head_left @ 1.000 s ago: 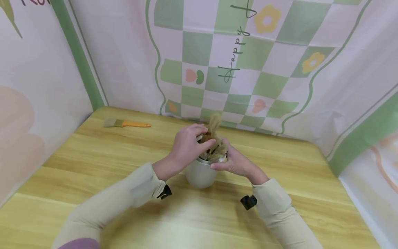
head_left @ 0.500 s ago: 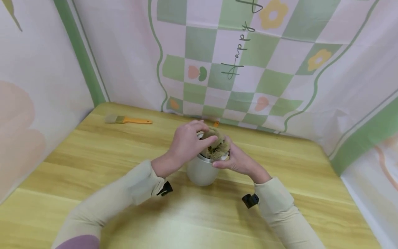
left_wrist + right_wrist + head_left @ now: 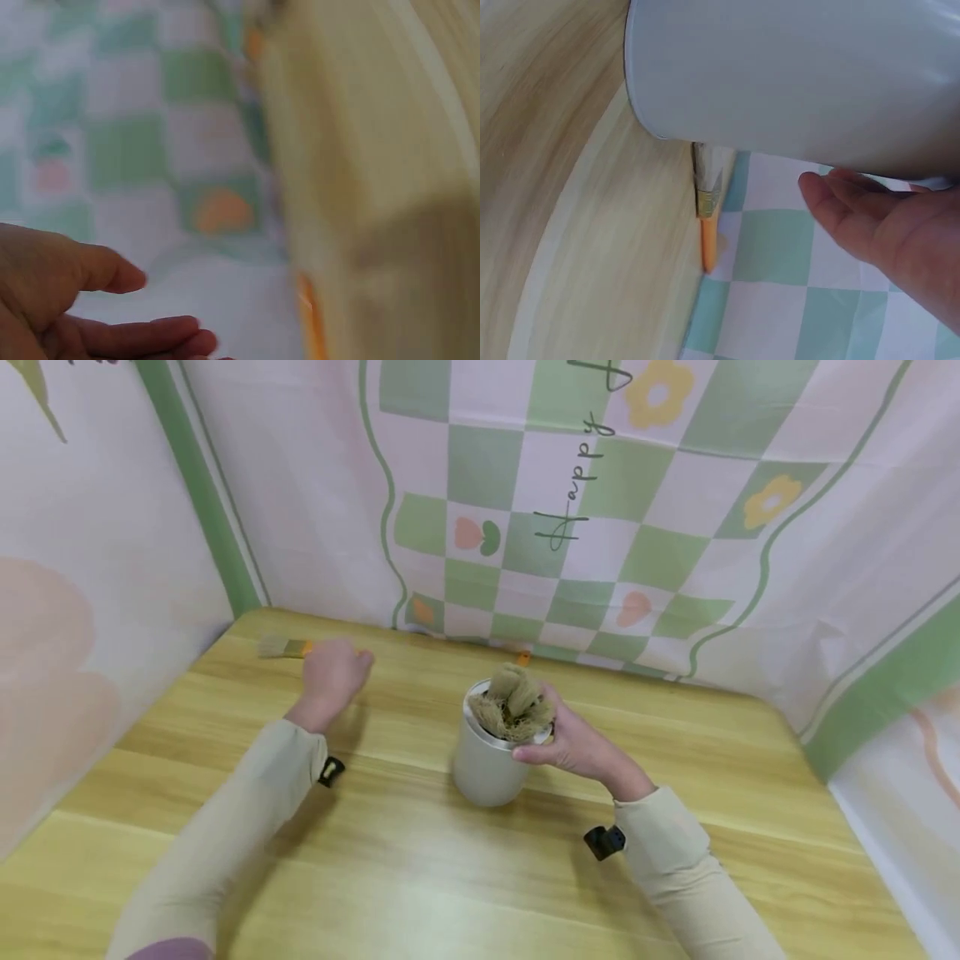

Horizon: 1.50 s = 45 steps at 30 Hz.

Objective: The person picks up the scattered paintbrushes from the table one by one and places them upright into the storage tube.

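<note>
A white cup [image 3: 489, 768] stands mid-table with several brush heads [image 3: 510, 703] sticking up, bristles on top. My right hand [image 3: 577, 739] grips its rim, thumb at the near side; the right wrist view shows the fingers [image 3: 855, 214] against the cup's side. My left hand [image 3: 333, 675] is over the handle of an orange-handled paintbrush [image 3: 285, 647] at the back left, covering part of it. In the left wrist view its thumb and fingers are apart with nothing between them, and the orange handle [image 3: 310, 319] lies beside them.
Behind the cup lies another orange-handled paintbrush [image 3: 707, 240]; only its handle end [image 3: 523, 657] shows in the head view. A checkered cloth [image 3: 483, 468] hangs along the wooden table's [image 3: 405, 877] back edge, with more cloth at both sides.
My left hand has let go of a brush, now in the cup bristles up, and moved left to the paintbrush at the back left. My right hand has stayed on the cup.
</note>
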Each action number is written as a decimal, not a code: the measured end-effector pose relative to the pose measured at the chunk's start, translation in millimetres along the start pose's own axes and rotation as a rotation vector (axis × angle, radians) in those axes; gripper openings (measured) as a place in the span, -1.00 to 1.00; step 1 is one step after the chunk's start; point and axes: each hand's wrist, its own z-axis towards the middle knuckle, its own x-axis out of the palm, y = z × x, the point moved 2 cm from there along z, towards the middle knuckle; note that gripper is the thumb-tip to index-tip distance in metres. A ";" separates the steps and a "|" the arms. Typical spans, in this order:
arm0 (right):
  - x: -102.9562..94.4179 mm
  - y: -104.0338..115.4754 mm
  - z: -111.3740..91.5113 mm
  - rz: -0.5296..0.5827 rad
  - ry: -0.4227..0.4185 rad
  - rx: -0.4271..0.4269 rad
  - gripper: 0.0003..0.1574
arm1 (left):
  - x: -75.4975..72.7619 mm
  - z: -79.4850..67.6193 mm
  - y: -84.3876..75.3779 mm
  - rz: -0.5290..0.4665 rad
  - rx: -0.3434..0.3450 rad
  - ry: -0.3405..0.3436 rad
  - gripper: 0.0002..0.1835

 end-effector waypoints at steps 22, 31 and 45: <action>3.2 1.8 -4.7 -0.021 0.023 0.030 0.37 | 32.8 76.5 95.7 0.342 -0.512 0.218 -0.66; -2.0 0.9 -7.0 -0.002 0.000 0.068 0.39 | 34.9 86.7 89.5 0.346 -0.550 0.181 -0.59; -4.0 -0.1 -5.1 0.030 0.014 0.033 0.33 | 24.4 81.4 84.2 0.317 -0.386 0.323 -0.55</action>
